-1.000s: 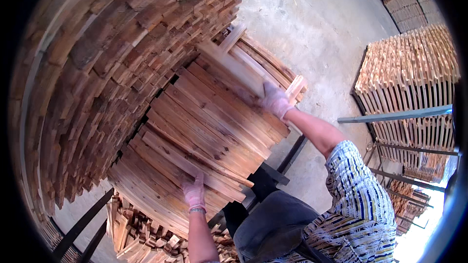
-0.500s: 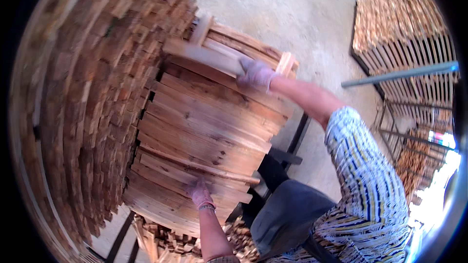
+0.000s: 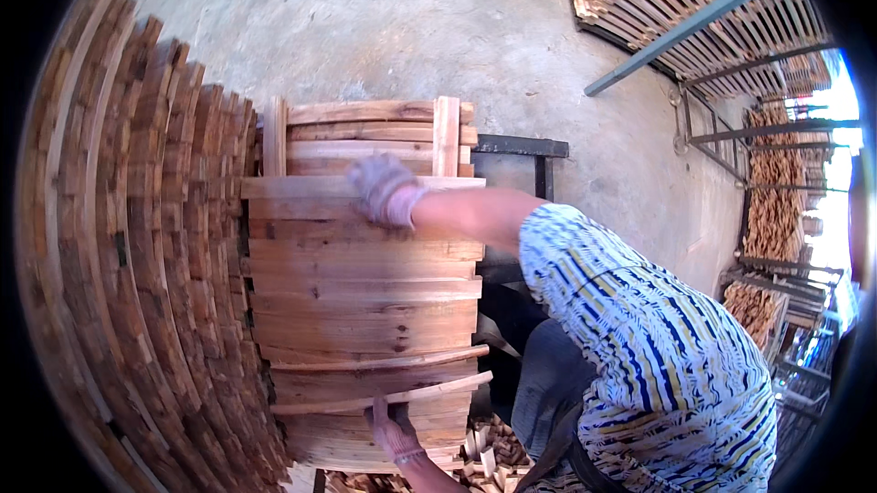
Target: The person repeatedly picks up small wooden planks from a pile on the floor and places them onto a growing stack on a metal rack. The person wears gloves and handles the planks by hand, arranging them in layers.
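Observation:
A stack of flat wooden boards (image 3: 365, 315) lies before me, its top layer side by side. My right hand (image 3: 379, 190), in a pale knitted glove, is over a board (image 3: 301, 186) at the far end of the layer. Its fingers are blurred, so their grip is unclear. Near me, my gloved left hand (image 3: 395, 429) is closed at the middle of a narrow-edged board (image 3: 434, 390), which sits tilted above the others. Another raised board edge (image 3: 384, 364) runs just beyond it.
A tall wall of stacked timber (image 3: 155, 246) closes off the left. Two upright wooden posts (image 3: 446, 137) (image 3: 275, 137) stand at the far end. A black metal frame (image 3: 521, 146) juts out rightward. Short offcuts (image 3: 493, 452) lie below; timber racks (image 3: 694, 9) stand far right.
The board in my right hand has come down from a slant to lie straight across the far end. My left hand has raised a near board's edge. The view has turned.

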Available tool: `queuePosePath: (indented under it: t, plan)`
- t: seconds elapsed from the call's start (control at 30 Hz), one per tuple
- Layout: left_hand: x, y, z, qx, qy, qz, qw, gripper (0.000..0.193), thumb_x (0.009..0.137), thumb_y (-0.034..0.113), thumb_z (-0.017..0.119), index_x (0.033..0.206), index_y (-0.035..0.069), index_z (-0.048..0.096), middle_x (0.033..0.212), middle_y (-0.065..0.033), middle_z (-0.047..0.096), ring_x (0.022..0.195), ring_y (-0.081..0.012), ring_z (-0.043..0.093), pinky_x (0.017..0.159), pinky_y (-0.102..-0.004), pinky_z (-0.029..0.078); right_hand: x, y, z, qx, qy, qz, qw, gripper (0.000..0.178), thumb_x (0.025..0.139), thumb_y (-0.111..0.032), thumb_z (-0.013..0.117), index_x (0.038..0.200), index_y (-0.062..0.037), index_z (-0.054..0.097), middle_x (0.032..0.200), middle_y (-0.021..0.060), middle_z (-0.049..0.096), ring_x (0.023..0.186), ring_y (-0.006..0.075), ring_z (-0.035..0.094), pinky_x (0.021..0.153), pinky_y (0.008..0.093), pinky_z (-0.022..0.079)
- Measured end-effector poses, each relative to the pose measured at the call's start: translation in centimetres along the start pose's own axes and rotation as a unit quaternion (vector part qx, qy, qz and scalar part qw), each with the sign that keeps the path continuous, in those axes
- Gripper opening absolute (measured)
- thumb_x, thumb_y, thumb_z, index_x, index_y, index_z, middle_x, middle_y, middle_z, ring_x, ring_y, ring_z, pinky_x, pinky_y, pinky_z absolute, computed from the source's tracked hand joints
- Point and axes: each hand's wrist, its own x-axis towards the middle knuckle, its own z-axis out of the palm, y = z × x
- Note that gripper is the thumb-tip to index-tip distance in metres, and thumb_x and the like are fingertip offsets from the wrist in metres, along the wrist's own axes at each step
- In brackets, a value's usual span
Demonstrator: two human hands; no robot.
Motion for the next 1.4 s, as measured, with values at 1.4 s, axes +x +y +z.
queuePosePath:
  t: [1.4]
  plan:
    - [-7.9, -3.8, 13.3, 0.019, -0.129, 0.102, 0.986, 0.062, 0.094, 0.018, 0.068, 0.143, -0.005, 0.039, 0.139, -0.0165, 0.052, 0.126, -0.0228, 0.051, 0.109, -0.0332, 0.039, -18.4, 1.8, -4.9, 0.066, -0.179, 0.006, 0.982, 0.074, 0.093, -0.046, 0.059, 0.151, -0.0085, 0.032, 0.135, 0.0270, 0.054, 0.116, 0.0352, 0.060, 0.093, 0.0421, 0.051]
